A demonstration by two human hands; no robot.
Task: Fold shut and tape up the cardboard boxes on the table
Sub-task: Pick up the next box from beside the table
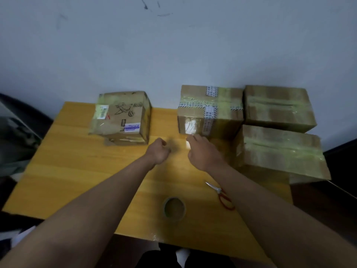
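Note:
Several taped cardboard boxes stand on the yellow table (77,171). A printed box (121,117) sits at the back left. A box with striped tape (208,111) is at the back middle, and two plain taped boxes (278,107) (280,151) are on the right. My left hand (159,151) hovers over the table between the boxes, fingers curled, holding nothing. My right hand (202,151) reaches to the lower front edge of the striped-tape box, fingertips touching it. A tape roll (174,208) lies near the front edge.
Red-handled scissors (222,196) lie beside my right forearm. A grey wall rises behind the table. A dark chair (19,120) stands at the left. The nearer right box overhangs the table's right edge.

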